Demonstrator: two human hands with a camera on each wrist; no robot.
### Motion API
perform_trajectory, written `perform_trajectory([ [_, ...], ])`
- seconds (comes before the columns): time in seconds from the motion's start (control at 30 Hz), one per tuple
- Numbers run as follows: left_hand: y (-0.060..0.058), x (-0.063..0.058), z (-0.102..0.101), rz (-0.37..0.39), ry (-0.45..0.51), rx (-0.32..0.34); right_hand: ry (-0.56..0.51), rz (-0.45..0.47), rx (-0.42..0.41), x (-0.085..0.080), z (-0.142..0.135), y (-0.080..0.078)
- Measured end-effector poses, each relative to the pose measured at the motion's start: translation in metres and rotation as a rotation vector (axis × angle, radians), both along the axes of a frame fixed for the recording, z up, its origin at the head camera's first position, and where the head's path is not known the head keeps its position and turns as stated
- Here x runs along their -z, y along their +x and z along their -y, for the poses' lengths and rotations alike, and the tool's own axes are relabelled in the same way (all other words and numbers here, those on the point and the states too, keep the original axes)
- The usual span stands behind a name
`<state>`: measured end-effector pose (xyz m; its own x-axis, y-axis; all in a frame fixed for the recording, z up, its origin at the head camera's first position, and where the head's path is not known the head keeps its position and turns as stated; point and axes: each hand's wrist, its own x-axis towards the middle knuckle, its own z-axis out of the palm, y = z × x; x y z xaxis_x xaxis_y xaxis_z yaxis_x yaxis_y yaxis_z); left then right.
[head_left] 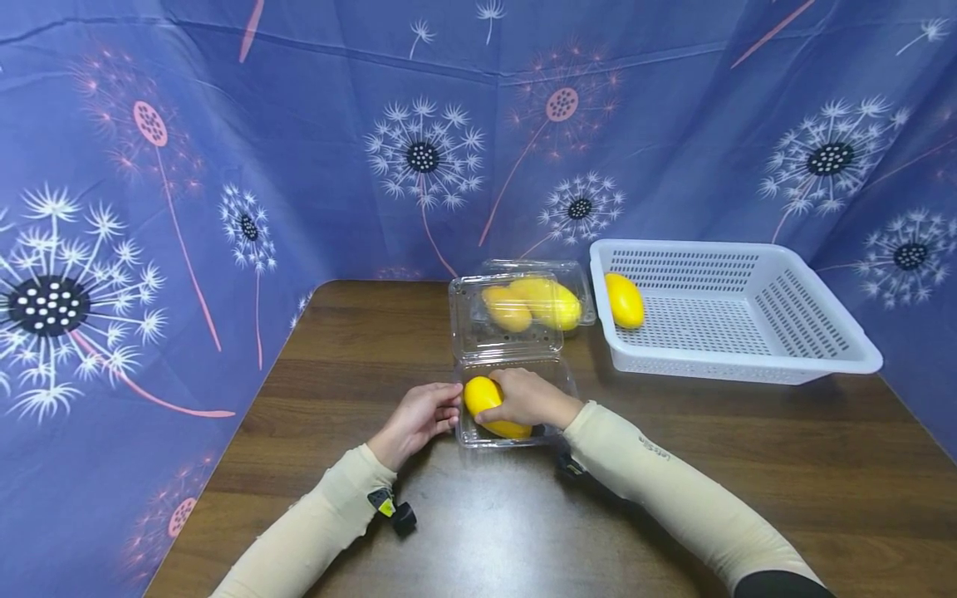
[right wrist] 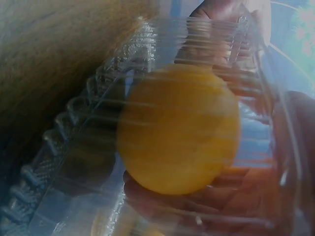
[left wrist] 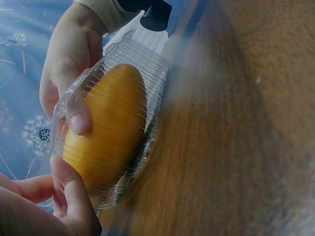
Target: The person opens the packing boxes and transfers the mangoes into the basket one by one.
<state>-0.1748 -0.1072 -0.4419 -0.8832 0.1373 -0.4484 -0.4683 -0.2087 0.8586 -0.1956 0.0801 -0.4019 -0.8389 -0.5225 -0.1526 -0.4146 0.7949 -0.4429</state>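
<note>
A clear plastic clamshell box [head_left: 465, 440] lies on the table with its lid [head_left: 465, 328] raised at the back. Inside its base, my right hand [head_left: 534, 400] grips a yellow mango [head_left: 478, 394], fingers over the top and thumb on the near side. At the box's left edge, my left hand [head_left: 420, 418] pinches the rim between thumb and fingers. Through the ribbed wall the same mango [left wrist: 110, 123] shows in the left wrist view, lying close to the box's bottom. The right wrist view shows the mango's rounded end [right wrist: 179, 130] through the plastic.
Behind the raised lid stands another clear box [head_left: 586, 303] with several yellow mangoes [head_left: 562, 306] in it. To its right is a white perforated basket [head_left: 748, 365] holding one mango [head_left: 625, 301] at its left side. A blue dandelion-print cloth [head_left: 321, 149] hangs around the wooden table [head_left: 359, 349].
</note>
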Motion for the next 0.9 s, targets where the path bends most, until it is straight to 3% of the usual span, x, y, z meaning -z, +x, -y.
perform_trajectory([
  [0.9,0.001,0.000,-0.001,-0.014,-0.013,0.020,-0.039,-0.001,0.018,-0.009,-0.015,0.003],
])
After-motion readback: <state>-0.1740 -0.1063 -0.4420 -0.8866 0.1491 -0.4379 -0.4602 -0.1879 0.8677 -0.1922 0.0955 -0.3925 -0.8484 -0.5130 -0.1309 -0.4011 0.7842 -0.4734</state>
